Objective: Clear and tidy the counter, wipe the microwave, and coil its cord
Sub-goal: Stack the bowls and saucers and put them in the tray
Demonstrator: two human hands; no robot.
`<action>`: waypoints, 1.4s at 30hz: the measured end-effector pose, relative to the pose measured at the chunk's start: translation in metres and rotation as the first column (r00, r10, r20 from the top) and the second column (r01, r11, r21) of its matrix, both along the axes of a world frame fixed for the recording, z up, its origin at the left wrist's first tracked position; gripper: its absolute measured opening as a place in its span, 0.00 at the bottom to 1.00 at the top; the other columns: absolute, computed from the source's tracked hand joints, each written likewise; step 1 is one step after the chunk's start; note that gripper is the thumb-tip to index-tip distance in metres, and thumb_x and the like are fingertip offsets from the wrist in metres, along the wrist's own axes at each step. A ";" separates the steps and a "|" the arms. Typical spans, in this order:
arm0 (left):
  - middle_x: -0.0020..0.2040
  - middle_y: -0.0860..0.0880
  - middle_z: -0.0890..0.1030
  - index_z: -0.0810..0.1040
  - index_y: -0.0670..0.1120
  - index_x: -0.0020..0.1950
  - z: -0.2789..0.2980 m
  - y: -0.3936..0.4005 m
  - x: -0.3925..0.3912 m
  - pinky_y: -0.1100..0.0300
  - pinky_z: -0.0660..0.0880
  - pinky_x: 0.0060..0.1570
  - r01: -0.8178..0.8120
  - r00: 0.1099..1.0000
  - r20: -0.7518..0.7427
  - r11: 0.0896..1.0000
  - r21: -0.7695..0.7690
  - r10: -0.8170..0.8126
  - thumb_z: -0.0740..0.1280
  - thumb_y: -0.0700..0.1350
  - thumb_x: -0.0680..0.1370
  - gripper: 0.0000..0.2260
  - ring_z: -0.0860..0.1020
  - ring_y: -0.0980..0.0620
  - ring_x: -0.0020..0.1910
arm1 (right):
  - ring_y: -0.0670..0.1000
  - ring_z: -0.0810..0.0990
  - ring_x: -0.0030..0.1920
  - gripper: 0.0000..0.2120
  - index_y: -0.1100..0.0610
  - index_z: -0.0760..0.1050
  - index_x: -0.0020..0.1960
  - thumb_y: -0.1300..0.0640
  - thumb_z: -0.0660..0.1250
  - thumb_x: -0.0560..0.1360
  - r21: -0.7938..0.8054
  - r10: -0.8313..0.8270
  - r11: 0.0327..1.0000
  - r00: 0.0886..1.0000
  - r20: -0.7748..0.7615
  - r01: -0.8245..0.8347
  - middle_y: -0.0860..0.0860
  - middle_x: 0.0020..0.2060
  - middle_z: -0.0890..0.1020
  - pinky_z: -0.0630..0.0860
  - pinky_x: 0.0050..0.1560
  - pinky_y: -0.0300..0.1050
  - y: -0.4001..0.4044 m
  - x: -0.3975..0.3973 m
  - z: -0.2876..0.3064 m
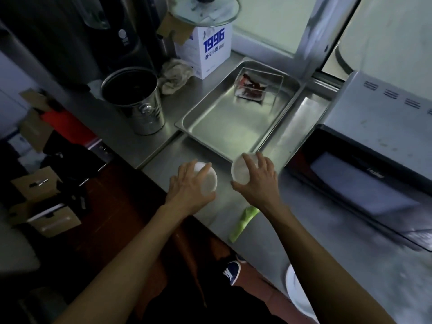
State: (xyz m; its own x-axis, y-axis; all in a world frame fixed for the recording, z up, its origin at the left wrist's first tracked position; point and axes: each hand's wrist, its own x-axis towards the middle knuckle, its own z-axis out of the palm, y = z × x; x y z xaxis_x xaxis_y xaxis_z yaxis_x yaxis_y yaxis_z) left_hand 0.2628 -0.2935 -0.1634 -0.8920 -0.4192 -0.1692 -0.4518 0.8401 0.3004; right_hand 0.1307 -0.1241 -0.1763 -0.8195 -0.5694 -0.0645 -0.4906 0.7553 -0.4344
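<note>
My left hand [189, 185] grips a round translucent white container [209, 182] from above, near the front edge of the steel counter [327, 242]. Beside it, my right hand [257, 181] holds a second round white lid or cup [238, 170] with curled fingers, just in front of the metal tray [224, 127]. The microwave [374, 164] stands at the right, its dark door facing me. A green cloth [244, 222] lies on the counter below my right wrist. No cord is visible.
A clear box with red contents [257, 88] sits in the tray. A steel bucket [135, 101], a crumpled rag [175, 76], a white "1996" carton [205, 52] with a glass lid [205, 10] on top stand behind. A white plate [297, 293] lies at the counter's near edge.
</note>
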 end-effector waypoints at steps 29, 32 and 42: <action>0.79 0.49 0.54 0.55 0.61 0.77 -0.039 -0.196 -0.272 0.43 0.58 0.73 0.282 0.958 0.010 0.953 0.110 -0.285 0.68 0.65 0.71 0.38 0.53 0.45 0.77 | 0.60 0.49 0.79 0.42 0.45 0.56 0.78 0.37 0.71 0.71 0.146 -0.216 0.967 0.975 0.045 0.207 0.53 0.80 0.51 0.50 0.77 0.57 -0.183 -0.228 -0.058; 0.78 0.50 0.55 0.56 0.61 0.77 -0.043 -0.206 -0.280 0.45 0.61 0.72 0.291 0.956 -0.009 0.949 0.119 -0.292 0.68 0.67 0.71 0.38 0.55 0.46 0.76 | 0.59 0.49 0.79 0.42 0.46 0.56 0.78 0.37 0.71 0.71 0.168 -0.222 0.964 0.973 0.069 0.209 0.54 0.80 0.51 0.50 0.77 0.57 -0.199 -0.245 -0.064; 0.75 0.49 0.61 0.63 0.57 0.74 -0.055 -0.220 -0.281 0.43 0.68 0.66 0.347 0.937 -0.043 0.937 0.029 -0.345 0.70 0.66 0.69 0.37 0.60 0.45 0.74 | 0.60 0.49 0.79 0.43 0.45 0.57 0.77 0.34 0.71 0.70 0.202 -0.194 0.964 0.977 0.092 0.173 0.54 0.80 0.51 0.53 0.77 0.60 -0.232 -0.279 -0.086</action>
State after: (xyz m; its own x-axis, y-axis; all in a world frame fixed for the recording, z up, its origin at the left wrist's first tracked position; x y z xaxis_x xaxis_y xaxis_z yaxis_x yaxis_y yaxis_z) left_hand -0.0178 -0.5138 -0.2187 -0.9868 -0.0777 -0.1424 -0.1230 0.9308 0.3441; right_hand -0.1487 -0.3562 -0.2619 -0.8905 -0.3783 -0.2528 -0.2935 0.9021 -0.3162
